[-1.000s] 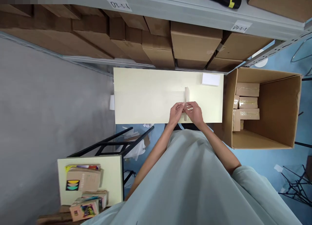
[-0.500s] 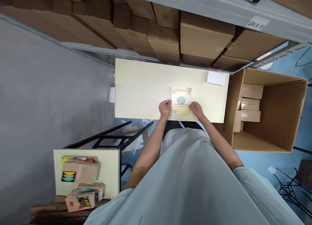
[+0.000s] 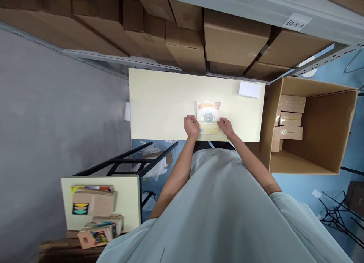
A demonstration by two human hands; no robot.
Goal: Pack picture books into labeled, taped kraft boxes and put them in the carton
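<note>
Both hands, left hand [image 3: 191,126] and right hand [image 3: 226,126], grip booklet [image 3: 208,117] flat on cream table [image 3: 162,103]; open carton [image 3: 313,122] right, shelf boxes [image 3: 227,39] behind.

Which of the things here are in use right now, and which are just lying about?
In use: left hand, right hand, each gripping a side of the book on the table.
Lying about: white pad, open carton with wrapped packs, book stack on the side table, shelf boxes.

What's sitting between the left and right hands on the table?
Head view: a book lies flat on the table, the left hand holding its left edge and the right hand its right edge.
</note>
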